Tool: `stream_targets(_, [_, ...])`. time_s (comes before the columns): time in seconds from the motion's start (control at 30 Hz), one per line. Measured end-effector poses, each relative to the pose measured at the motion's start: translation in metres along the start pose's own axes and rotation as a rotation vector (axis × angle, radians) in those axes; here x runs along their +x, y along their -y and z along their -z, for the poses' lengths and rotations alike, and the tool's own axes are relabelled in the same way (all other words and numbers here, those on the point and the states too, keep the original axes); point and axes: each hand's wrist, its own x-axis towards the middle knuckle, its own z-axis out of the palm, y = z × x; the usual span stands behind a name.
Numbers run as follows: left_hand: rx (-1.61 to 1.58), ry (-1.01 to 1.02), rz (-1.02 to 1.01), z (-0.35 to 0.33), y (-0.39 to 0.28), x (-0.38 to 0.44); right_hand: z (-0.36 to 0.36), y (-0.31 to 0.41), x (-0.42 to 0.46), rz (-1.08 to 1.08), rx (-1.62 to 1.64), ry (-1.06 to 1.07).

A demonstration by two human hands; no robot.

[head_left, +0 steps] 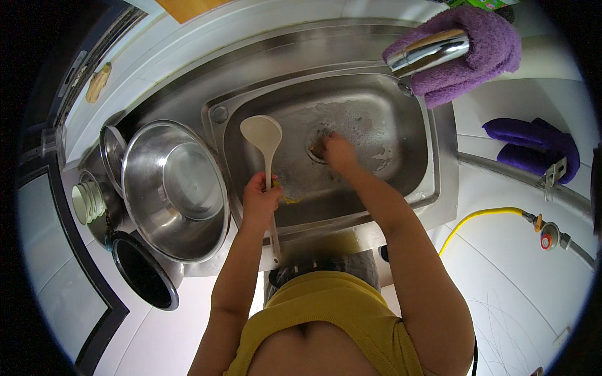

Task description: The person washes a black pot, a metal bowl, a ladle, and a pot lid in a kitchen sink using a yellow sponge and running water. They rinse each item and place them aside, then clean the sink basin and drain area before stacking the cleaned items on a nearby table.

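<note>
My left hand (261, 201) is closed around the handle of a cream-coloured ladle (261, 132), held over the left side of the stainless-steel sink (408, 145) with its bowl pointing away from me. Something thin and yellow (292, 200) shows beside those fingers; I cannot tell what it is. My right hand (340, 152) reaches down to the drain (314, 152) in the sink floor. Brownish matter lies at its fingertips, which are partly hidden, so a grip on it is unclear. Suds and a film of water (362, 124) cover the floor around the drain.
Left of the sink stand a large steel bowl (143, 188), stacked pale green cups (88, 202) and a dark-lined pot (143, 275). A purple towel (494, 56) wraps the chrome faucet (430, 51). A darker purple cloth (531, 131) and a yellow hose (484, 212) are at right.
</note>
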Motion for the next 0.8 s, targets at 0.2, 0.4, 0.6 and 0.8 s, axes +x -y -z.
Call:
stream_targets(0.2, [-0.004,0.002,-0.012,-0.001,0.0,0.0,-0.009,0.0,0.011,-0.031,0.032,0.039])
stream_targets(0.4, [0.002,0.008,-0.021,-0.001,0.002,0.002,-0.011,-0.003,0.015,-0.043,0.059,0.039])
stream_targets(0.6, [0.01,0.001,-0.017,-0.003,0.0,0.001,-0.024,-0.015,0.017,-0.048,0.149,-0.046])
stream_targets(0.8, [-0.034,0.002,0.03,-0.003,-0.004,0.001,0.027,-0.004,-0.003,-0.187,0.355,-0.025])
